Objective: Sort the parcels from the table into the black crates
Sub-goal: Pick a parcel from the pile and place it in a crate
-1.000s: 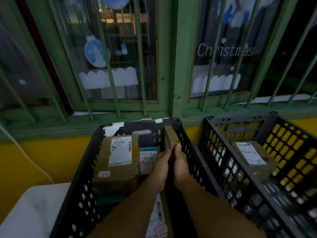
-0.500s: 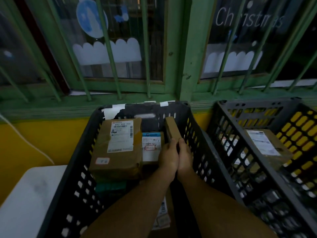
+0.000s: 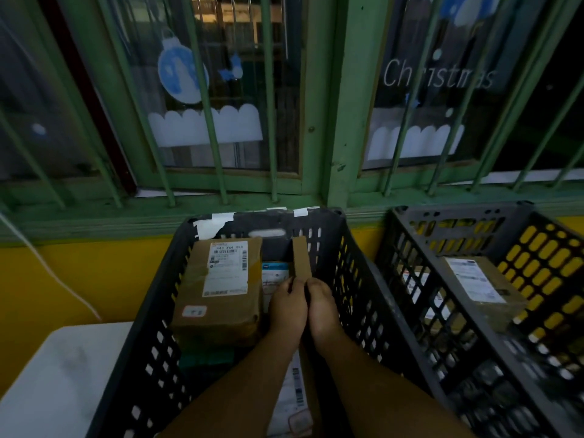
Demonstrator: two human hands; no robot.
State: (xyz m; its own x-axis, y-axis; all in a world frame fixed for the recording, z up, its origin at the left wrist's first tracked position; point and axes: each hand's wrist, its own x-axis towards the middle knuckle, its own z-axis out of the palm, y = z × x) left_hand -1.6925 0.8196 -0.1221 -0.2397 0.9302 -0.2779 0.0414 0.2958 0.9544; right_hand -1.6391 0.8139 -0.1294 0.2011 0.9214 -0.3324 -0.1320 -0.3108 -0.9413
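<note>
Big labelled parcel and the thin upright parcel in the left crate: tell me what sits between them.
In the head view, a smaller white-and-blue labelled parcel lies between the big labelled parcel and the thin upright parcel, partly hidden by the left hand.

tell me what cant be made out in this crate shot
All in the head view:
- Upright flat parcel: lower part hidden by the left hand and right hand gripping it.
- Big parcel: label print too small to read.
- Right crate: near end cut off by the frame edge, contents blurred behind its mesh.
</note>
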